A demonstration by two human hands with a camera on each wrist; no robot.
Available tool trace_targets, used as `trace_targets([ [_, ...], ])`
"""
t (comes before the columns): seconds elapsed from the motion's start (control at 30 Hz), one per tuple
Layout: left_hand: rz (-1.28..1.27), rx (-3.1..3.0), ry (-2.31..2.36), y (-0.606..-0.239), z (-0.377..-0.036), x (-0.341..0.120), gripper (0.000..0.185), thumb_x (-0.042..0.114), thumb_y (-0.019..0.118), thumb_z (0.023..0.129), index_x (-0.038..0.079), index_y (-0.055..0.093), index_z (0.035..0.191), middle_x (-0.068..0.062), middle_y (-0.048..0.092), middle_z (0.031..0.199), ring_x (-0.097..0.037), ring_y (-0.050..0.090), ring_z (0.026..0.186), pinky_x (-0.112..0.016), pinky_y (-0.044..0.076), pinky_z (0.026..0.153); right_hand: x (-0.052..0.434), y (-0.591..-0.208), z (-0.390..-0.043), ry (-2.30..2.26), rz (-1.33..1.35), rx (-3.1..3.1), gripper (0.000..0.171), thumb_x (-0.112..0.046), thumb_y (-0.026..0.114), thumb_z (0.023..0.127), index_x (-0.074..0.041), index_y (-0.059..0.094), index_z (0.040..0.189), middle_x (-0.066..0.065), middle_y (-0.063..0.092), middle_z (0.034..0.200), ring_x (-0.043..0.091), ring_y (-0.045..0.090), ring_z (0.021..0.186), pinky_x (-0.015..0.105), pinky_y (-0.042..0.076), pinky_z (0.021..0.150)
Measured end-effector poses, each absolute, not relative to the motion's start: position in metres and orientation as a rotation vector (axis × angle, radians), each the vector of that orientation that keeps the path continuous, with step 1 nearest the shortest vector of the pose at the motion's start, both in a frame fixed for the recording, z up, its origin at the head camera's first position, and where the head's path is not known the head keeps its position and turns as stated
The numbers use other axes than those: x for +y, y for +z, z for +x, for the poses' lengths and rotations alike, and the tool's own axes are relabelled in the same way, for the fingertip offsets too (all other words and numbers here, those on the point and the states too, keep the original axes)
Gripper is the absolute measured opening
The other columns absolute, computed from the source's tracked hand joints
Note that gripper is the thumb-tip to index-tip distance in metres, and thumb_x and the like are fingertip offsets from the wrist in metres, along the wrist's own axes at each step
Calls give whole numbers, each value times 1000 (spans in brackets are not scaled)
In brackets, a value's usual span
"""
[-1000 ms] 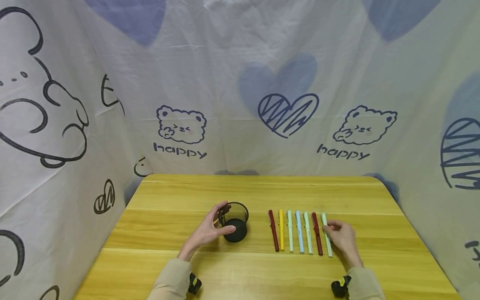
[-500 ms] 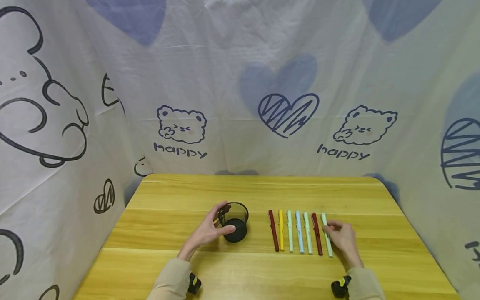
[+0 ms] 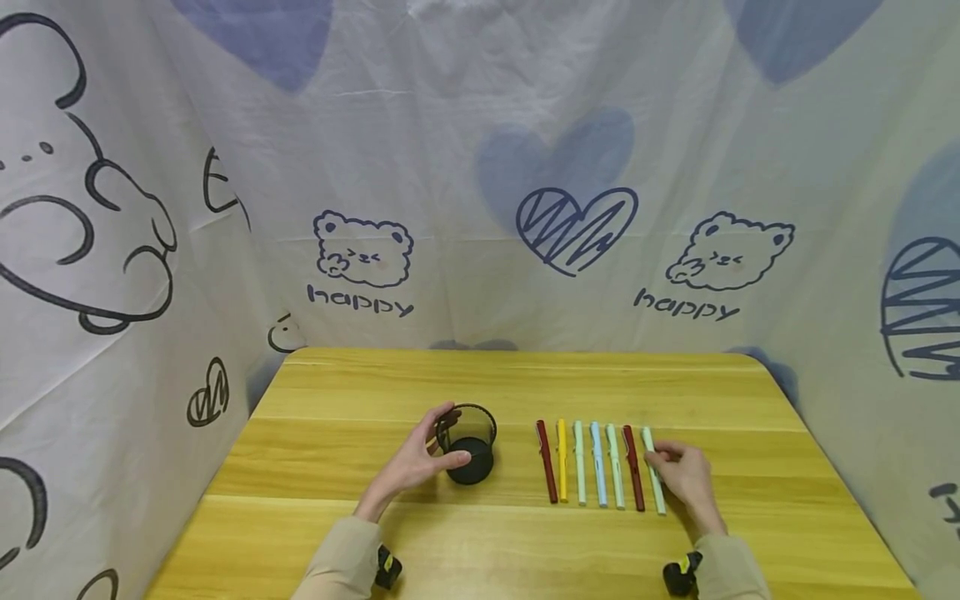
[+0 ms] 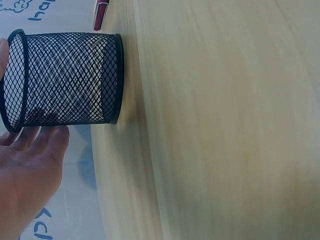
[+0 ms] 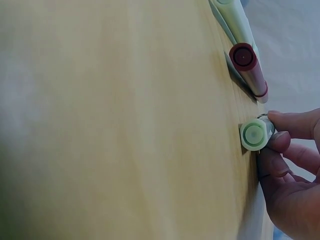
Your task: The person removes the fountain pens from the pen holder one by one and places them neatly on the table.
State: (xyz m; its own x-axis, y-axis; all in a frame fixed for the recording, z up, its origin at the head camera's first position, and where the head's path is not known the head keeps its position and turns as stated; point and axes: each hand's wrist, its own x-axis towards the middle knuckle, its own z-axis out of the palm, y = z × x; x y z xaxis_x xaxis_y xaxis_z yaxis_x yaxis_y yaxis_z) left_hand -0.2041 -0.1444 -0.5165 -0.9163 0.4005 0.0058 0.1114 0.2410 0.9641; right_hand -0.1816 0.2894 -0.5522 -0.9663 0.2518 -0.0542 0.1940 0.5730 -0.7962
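Pale-green plastic pen [image 3: 654, 482], rightmost in the row, points away along the surface [image 3: 750, 400]; right hand [image 3: 686, 477] pinches it, while the left hand [image 3: 411, 463] cups the black mesh cup [image 3: 467, 454].

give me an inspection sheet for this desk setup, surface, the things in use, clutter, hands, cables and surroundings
Surface: wooden table, pale yellow planks.
Things in use: black mesh pen cup standing upright; seven pens in a side-by-side row, ending on the right in the pale green pen beside a dark red pen.
Clutter: nothing seen.
Hands: left hand curls round the cup's side; right hand pinches the pale green pen, which lies on the table.
Cables: nothing seen; a small black device shows at each wrist.
Surroundings: white cloth backdrop printed with bears, hearts and the word happy, on three sides.
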Motion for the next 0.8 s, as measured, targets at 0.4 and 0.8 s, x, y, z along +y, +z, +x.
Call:
trace_targets([
  [0.4,488,2315,1706,-517,-205,-145,87,20,77,90,11,24,159,-15,37,161,-41,25,153,-67,21,122,288,-550,-184,1393,-377,-2732,40,-15,67,94,13,64,123,20,70,99,11,58,77,20,48,60],
  [0.8,492,2350,1789,-522,-205,-160,85,21,66,98,10,11,163,-19,18,168,-43,18,155,-63,20,124,292,-552,-177,1316,-339,-2621,42,-20,66,97,8,61,129,19,66,101,12,60,82,20,50,70],
])
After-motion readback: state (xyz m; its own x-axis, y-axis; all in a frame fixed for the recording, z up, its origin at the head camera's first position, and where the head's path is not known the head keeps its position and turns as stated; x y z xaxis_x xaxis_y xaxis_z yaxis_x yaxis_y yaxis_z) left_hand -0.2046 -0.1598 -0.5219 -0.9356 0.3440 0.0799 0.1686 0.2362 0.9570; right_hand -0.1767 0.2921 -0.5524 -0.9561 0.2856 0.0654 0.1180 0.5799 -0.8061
